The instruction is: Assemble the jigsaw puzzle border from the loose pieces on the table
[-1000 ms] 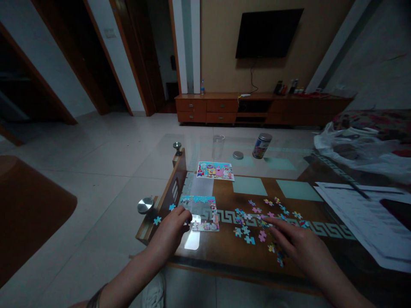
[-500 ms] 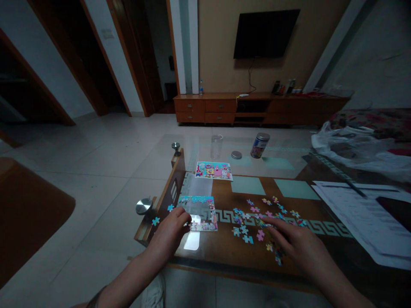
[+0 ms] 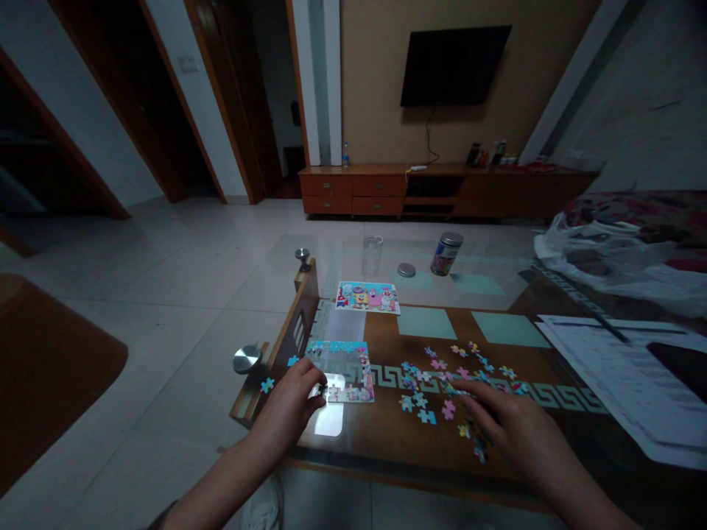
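My left hand (image 3: pixel 298 390) is at the lower left corner of a partly joined jigsaw puzzle (image 3: pixel 365 372), its fingers curled and pinching a puzzle piece mostly hidden by the fingertips. The joined pieces form a border along the top, right and bottom, around a bare middle. Over the loose puzzle pieces (image 3: pixel 420 400) on the right, my right hand (image 3: pixel 513 416) has thumb and index finger closed around a small piece; its outline is partly covered. Two blue pieces lie left of my left hand, one of them a light blue puzzle piece (image 3: pixel 267 385). Behind the border lies a cartoon picture card (image 3: pixel 367 297).
On the glass table stand a clear jar (image 3: pixel 372 254) and a printed can (image 3: pixel 446 255), with a round lid (image 3: pixel 406 270) between them. To the right are paper sheets (image 3: pixel 618 368), a dark phone-like object (image 3: pixel 682 368) and a plastic bag (image 3: pixel 618 254). Metal knobs (image 3: pixel 247 359) rise at the left edge.
My left hand has shifted slightly left and down at the border's lower left corner. The right hand stays at the loose pieces, and the view has tilted up a little.
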Available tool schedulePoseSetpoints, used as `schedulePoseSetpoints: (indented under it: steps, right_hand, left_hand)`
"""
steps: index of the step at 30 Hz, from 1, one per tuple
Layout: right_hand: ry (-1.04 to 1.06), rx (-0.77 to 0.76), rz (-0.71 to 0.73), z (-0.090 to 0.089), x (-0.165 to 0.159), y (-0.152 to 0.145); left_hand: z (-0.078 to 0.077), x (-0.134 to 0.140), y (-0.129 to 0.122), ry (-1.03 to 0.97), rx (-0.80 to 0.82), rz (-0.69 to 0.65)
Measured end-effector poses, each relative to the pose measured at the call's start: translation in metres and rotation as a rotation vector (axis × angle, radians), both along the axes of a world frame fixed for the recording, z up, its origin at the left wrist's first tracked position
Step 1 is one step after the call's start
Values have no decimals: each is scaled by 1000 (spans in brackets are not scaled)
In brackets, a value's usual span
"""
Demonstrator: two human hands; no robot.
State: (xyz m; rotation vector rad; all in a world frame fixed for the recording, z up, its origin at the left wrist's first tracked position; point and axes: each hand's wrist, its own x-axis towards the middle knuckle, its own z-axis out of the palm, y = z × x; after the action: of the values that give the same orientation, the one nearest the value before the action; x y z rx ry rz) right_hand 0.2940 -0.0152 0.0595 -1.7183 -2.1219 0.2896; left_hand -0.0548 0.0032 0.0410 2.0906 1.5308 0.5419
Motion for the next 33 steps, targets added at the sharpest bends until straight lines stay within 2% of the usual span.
schedulePoseSetpoints:
  steps: [7,21,33]
  right_hand:
    - [14,22,1,3,-2,0]
    - [29,-38,-26,2,-1,1]
    - [13,10,-3,3,-1,0]
  left_hand:
    - [-1,-2,1,-25,-18,-7]
    - [-1,-2,1,-42,-28,-5]
    - [-2,-3,-1,-59,-1,-8]
